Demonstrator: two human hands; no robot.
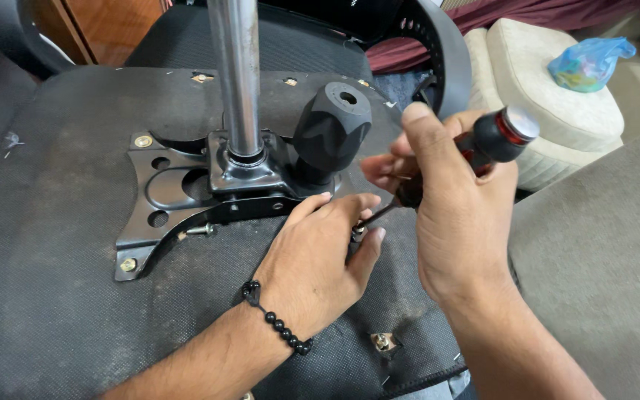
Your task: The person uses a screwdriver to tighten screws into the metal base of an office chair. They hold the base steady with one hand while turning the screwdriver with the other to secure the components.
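My right hand grips a screwdriver with a black and red handle, its thin shaft slanting down-left to a bolt. My left hand, a black bead bracelet on its wrist, lies flat on the dark fabric underside of an upturned chair seat, fingers around that bolt. Just left stands the black metal mounting plate with a chrome column rising from it and a black round knob beside the column.
A loose bolt lies under the plate's edge. Brass screws sit in the plate corners. Another fastener hole shows near the seat's front. A cream cushion with a blue plastic bag lies at right.
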